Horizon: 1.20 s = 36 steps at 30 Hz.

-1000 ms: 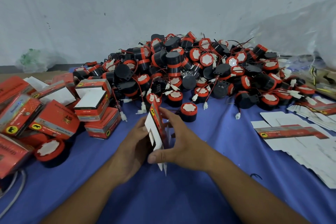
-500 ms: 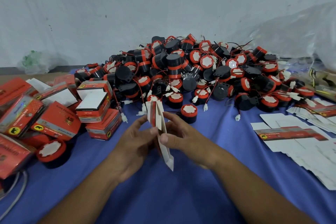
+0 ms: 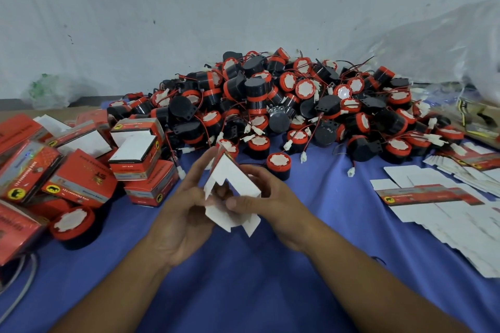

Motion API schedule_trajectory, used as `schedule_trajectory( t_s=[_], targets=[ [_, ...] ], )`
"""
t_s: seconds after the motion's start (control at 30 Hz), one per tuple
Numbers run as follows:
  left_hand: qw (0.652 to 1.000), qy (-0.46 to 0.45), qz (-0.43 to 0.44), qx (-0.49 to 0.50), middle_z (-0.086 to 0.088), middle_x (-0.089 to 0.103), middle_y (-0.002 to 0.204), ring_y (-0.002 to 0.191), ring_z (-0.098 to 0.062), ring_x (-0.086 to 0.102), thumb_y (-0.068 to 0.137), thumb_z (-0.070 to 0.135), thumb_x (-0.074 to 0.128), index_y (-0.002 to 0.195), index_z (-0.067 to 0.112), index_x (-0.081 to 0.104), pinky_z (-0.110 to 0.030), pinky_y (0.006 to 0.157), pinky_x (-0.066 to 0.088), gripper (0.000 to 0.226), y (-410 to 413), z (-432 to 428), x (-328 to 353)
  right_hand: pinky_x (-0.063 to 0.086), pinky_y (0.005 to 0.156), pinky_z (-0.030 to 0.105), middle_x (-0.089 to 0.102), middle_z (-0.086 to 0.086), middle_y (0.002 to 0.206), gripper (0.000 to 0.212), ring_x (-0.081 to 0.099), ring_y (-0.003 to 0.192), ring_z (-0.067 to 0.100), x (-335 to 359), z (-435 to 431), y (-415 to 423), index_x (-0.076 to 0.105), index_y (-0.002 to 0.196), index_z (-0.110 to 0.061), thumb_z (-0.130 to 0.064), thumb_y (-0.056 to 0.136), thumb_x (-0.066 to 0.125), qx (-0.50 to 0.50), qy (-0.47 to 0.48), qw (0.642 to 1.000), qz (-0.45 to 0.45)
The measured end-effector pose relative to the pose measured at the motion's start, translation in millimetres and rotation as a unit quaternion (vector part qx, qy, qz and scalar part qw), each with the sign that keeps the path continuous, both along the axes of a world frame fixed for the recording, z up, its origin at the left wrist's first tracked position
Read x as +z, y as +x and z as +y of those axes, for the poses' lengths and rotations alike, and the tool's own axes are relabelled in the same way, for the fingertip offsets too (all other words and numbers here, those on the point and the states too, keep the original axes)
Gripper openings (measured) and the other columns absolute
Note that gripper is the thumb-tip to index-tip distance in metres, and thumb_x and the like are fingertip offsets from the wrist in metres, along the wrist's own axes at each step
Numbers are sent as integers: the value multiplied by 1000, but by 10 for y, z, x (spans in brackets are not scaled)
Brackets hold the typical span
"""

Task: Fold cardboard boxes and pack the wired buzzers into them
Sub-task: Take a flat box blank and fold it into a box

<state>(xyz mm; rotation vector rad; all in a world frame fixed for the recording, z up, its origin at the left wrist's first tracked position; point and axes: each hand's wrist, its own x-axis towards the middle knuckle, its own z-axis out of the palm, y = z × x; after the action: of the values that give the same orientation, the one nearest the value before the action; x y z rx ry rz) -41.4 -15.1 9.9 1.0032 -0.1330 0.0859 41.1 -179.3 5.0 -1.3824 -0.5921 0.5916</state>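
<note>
1. My left hand [image 3: 186, 211] is at the centre of the frame, fingers half curled round the left side of the cardboard box [image 3: 232, 178], with 1 finger reaching up along its upper edge.
2. My right hand [image 3: 270, 197] grips the box's right side: the thumb pinches the near white panel and the fingers curl behind it.
3. The box is partly opened between my 2 hands, above the blue cloth [image 3: 243, 292]. Its white inner faces are turned toward me and its bottom flaps hang loose.
4. The pile of wired buzzers [image 3: 284, 105] fills the upper centre and right, black bodies with red bands and white plugs on thin wires.
5. 1 lone buzzer [image 3: 278, 163] stands on the cloth just beyond my right fingers.
6. Folded red boxes [image 3: 140, 151] are heaped at the left edge, and a second stray buzzer [image 3: 71, 222] lies at lower left beside them.
7. Flat box blanks [image 3: 446, 211] fan out at the right edge, mostly white side up.
</note>
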Motion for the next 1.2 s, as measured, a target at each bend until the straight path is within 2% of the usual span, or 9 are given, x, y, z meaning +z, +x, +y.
schedule_trajectory(
  t_s=[0.13,0.27,0.43,0.57,0.7,0.8,0.9,1.03,1.2],
  targets=[
    [999,50,7,7,-10,64,126,106,-28,63,56,-9,51,141,37,50,-43,88,50,96,45,13,-41,54,90,32,67,-7,117,75,65,111,17,-16,-9,57,58,127,-37,-14,60,83,-48,32,998,-1],
    [993,107,18,43,-6,58,137,113,-29,60,58,-10,43,137,41,52,-44,86,49,95,58,2,-57,53,92,34,69,-5,116,68,62,114,20,7,-27,57,64,120,-40,-9,61,78,-36,46,998,-6],
    [985,155,16,78,1,62,134,112,-20,65,56,-6,44,136,51,50,-36,80,54,98,27,2,-56,52,94,31,71,-5,119,62,63,115,19,21,-26,32,64,123,-33,-24,64,81,17,57,998,2],
    [980,177,-2,93,1,64,125,108,-21,63,53,7,58,138,44,50,-40,84,51,93,10,-25,-49,54,91,29,70,-9,120,59,64,113,15,14,-22,11,64,123,-36,-36,66,80,6,21,1000,-20],
    [992,107,-6,66,-3,64,121,99,-24,68,59,17,76,136,26,48,-37,80,57,83,1,-11,-35,56,85,23,71,-12,114,60,67,107,10,28,-29,8,63,123,-34,-46,67,81,-17,-8,999,-34],
    [987,122,37,94,-10,64,109,93,-30,64,54,43,93,128,22,51,-43,80,54,88,16,-47,-24,56,89,28,71,-11,114,54,67,108,11,60,-36,19,65,118,-37,-56,69,76,-56,-15,998,-36],
    [981,128,67,128,-13,63,95,81,-29,60,64,43,85,117,22,55,-42,71,51,64,38,-101,-45,45,109,39,65,-2,130,66,59,124,17,79,-81,43,58,132,-29,-63,76,63,-38,-17,999,-17],
    [974,128,78,171,-1,65,82,70,-19,59,72,46,81,113,18,54,-30,49,45,56,40,-78,-50,36,117,46,58,6,140,59,56,129,22,88,-164,64,54,137,-23,-39,82,70,48,-5,999,18],
    [967,178,67,171,12,68,76,57,-4,59,69,56,69,116,32,60,-22,40,36,53,28,-70,-57,33,118,52,51,17,145,99,50,134,32,67,-185,90,50,141,-26,-59,57,90,96,6,995,35]
  ],
)
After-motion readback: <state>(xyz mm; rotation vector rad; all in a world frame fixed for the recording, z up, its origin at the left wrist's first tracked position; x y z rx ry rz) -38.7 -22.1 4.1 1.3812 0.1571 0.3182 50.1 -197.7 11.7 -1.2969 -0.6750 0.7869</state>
